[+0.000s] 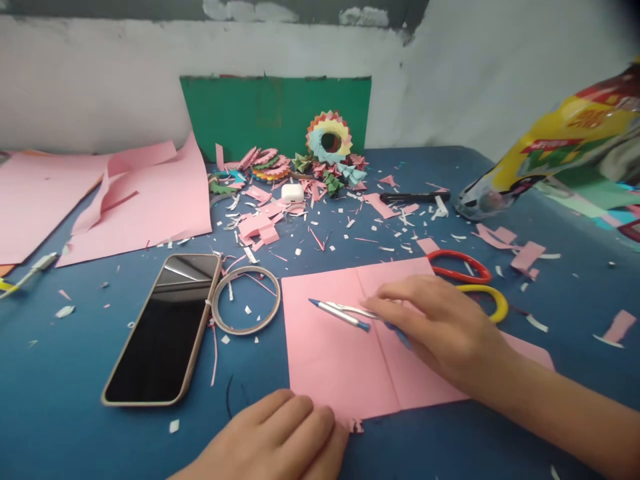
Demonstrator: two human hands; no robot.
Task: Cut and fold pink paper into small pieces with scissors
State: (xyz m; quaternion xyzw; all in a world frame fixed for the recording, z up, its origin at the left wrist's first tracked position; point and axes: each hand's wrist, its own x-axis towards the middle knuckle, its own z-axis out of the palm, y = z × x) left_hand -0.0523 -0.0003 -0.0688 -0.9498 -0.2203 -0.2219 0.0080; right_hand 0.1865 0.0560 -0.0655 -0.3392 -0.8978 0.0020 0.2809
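Paper (345, 353), one pink sheet with a fold line down its middle, lies flat on the blue table (75, 373) right in front of the person. The right hand (440, 330) rests on the sheet's right half, fingers curled loosely around a pen (340, 313) whose tip points left over the paper; the grip looks light rather than tight. The left hand (280, 433) sits at the sheet's near left corner, fingers folded under, pressing the edge down and holding nothing.

Just right of the sheet, partly hidden under it and the right wrist, are two scissor handles, one red (463, 265) and one yellow (493, 300). Left of the sheet lies one tape ring (246, 300), touching one phone (165, 330) that lies screen up and dark; no brand shows on it.

Farther back, scraps (260, 230) of pink and white paper are scattered, too many to count. One white earbud case (293, 193) sits among them, and one black marker (415, 197) lies to its right. Behind these is a heap of folded paper pieces with one multicoloured ring (329, 139) standing against one green board (275, 113). Large pink sheets (135, 200) lie at far left, at least two. One yellow and red bag (560, 153) at right carries print, but the writing is too blurred to read.
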